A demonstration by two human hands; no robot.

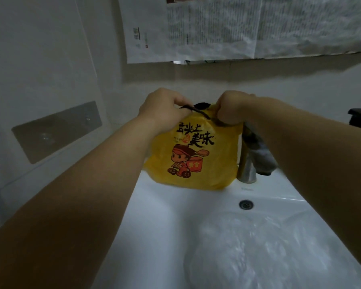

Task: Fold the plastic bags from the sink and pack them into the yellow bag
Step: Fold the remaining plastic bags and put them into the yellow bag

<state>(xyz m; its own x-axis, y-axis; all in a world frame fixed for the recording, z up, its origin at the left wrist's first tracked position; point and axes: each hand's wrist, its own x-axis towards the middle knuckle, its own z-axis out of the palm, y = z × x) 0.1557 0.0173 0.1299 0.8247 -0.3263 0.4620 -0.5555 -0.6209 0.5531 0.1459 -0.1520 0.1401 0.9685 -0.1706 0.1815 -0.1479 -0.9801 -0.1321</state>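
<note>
Film looks light, limp, slippery; left grip (163, 109) and right grip (231, 107) each pinch the mouth of the yellow bag (193, 161) at the back edge of the sink (165, 226).

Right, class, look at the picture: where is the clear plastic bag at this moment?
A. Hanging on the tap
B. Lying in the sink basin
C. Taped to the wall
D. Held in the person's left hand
B: the clear plastic bag lies crumpled in the basin of the sink, while the left hand and the right hand both pinch the top of the yellow bag.
</note>
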